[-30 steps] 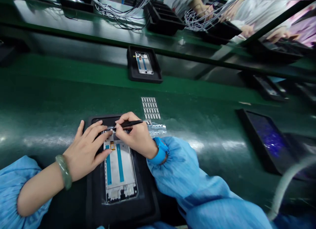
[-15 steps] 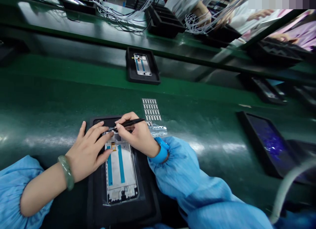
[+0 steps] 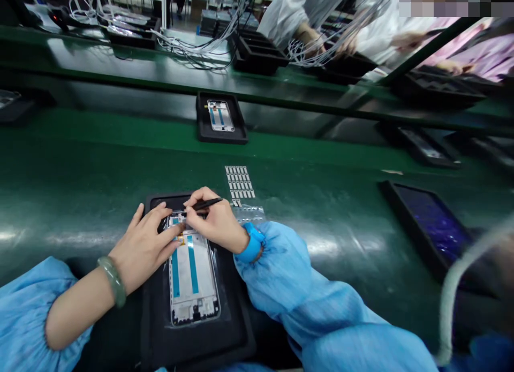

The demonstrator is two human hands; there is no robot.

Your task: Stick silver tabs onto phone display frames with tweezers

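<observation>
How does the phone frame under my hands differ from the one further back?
The near frame has the left hand and right hand at its top end; the far frame is untouched. A yellow tab sticks out left of the far frame; none shows beside the near frame, partly hidden. Both have two blue strips.

No text, label, brand, number or sign is readable on anything in the grip, beside it or farther from it.
</observation>
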